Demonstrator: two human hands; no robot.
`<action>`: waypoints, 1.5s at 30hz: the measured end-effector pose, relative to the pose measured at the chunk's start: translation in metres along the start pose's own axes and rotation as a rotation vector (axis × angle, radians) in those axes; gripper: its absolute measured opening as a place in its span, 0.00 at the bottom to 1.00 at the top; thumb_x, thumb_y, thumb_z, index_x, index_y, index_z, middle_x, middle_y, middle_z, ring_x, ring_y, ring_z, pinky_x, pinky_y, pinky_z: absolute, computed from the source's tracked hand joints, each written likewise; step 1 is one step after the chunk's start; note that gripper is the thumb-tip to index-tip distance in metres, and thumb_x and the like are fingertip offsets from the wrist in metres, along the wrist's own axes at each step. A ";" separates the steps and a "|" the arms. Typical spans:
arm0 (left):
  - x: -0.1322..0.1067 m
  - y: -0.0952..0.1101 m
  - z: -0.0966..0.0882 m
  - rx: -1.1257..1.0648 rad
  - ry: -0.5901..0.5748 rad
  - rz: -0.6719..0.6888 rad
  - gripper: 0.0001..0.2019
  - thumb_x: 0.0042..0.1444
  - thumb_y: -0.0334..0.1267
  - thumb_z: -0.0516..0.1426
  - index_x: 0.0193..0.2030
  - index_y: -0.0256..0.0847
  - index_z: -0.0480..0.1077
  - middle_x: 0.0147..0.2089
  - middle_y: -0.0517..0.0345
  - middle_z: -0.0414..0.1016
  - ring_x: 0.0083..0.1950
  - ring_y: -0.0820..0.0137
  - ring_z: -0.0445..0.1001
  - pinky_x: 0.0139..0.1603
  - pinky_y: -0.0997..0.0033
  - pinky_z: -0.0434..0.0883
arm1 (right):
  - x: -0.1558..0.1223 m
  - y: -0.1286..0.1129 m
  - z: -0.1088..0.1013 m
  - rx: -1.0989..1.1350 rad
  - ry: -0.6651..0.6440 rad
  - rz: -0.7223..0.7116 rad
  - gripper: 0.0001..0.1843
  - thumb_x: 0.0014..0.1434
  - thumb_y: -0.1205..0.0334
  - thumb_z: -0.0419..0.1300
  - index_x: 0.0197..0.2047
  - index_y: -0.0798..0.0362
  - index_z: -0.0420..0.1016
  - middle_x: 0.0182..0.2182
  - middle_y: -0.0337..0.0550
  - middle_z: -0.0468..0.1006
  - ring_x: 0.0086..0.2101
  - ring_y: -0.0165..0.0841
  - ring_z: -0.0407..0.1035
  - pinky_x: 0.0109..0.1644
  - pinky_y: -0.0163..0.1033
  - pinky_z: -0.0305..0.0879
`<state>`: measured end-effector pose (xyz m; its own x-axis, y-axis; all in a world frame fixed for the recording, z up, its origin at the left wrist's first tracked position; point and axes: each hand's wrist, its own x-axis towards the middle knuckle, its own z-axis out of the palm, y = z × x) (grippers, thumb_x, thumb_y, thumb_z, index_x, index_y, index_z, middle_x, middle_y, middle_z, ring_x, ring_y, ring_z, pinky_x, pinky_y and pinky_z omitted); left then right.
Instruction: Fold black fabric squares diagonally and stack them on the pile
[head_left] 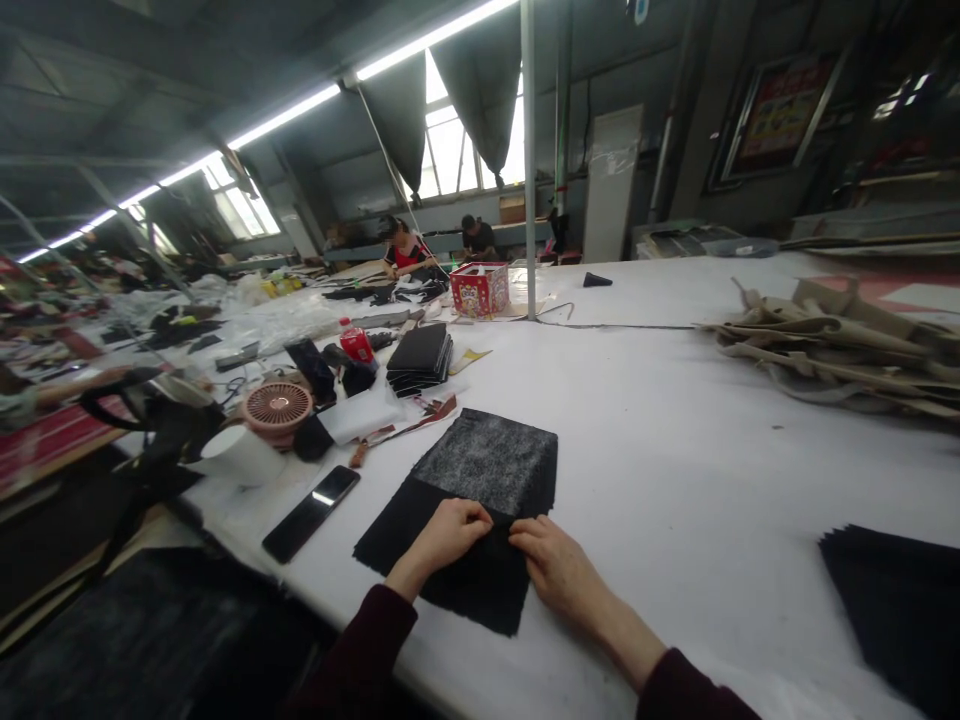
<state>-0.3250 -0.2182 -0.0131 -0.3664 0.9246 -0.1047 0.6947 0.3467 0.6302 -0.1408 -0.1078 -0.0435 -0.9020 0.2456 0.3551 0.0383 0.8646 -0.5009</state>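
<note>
Maroon sleeves (375, 640) come in at the bottom of my view, and both hands rest on the black fabric piece (457, 590) lying at the near edge of the white table (675, 450). My left hand (448, 535) is curled, knuckles up, with its fingertips tucked down at the far edge of that black piece; I cannot tell whether it pinches the cloth or only presses on it. My right hand (559, 565) lies flatter and looser, fingers stretched leftward so that their tips nearly meet the left hand's along the same edge. That edge is where the black piece meets the grey speckled piece (491, 460), which lies directly beyond it, farther from me, the two touching or slightly overlapped. Together they form one strip whose long axis runs from near left to far right, tilted a little against the table edge. Both hands are equally close to the seam, the left on its left part and the right on its right part. A dark phone (311, 512) lies flat just left of the cloth, with a pink round fan (277, 408) beyond it. A stack of black pieces (420, 358) sits farther away, and another dark stack (900, 610) lies well apart at near right.
</note>
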 end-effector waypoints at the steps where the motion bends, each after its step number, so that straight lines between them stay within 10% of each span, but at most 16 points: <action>1: 0.001 -0.002 -0.002 -0.012 -0.019 -0.004 0.13 0.53 0.35 0.52 0.35 0.37 0.78 0.31 0.58 0.79 0.33 0.70 0.75 0.36 0.75 0.68 | -0.003 0.001 0.000 0.017 0.004 -0.005 0.22 0.55 0.79 0.49 0.45 0.53 0.78 0.47 0.46 0.77 0.45 0.34 0.68 0.50 0.41 0.68; 14: -0.038 0.025 0.025 0.407 0.073 0.103 0.08 0.57 0.33 0.53 0.35 0.39 0.74 0.38 0.50 0.75 0.44 0.61 0.73 0.44 0.66 0.67 | -0.021 0.016 0.023 0.100 0.169 0.019 0.23 0.57 0.77 0.49 0.50 0.50 0.76 0.52 0.49 0.72 0.51 0.38 0.67 0.58 0.48 0.66; 26: -0.013 -0.014 0.000 0.050 -0.006 0.035 0.14 0.51 0.34 0.52 0.38 0.42 0.80 0.38 0.61 0.81 0.39 0.69 0.77 0.42 0.75 0.69 | -0.022 0.012 0.021 0.135 0.221 0.035 0.22 0.56 0.76 0.50 0.48 0.49 0.76 0.51 0.48 0.72 0.51 0.38 0.67 0.56 0.45 0.67; 45: -0.009 -0.025 -0.001 -0.109 -0.069 0.040 0.11 0.49 0.37 0.56 0.35 0.43 0.81 0.37 0.60 0.80 0.39 0.68 0.75 0.41 0.75 0.67 | 0.013 -0.018 0.035 0.217 0.290 0.447 0.07 0.51 0.66 0.57 0.23 0.49 0.73 0.34 0.41 0.75 0.39 0.36 0.67 0.45 0.40 0.60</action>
<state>-0.3396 -0.2349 -0.0273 -0.2936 0.9473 -0.1280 0.6351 0.2934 0.7146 -0.1683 -0.1361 -0.0578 -0.6625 0.7032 0.2581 0.2723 0.5471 -0.7916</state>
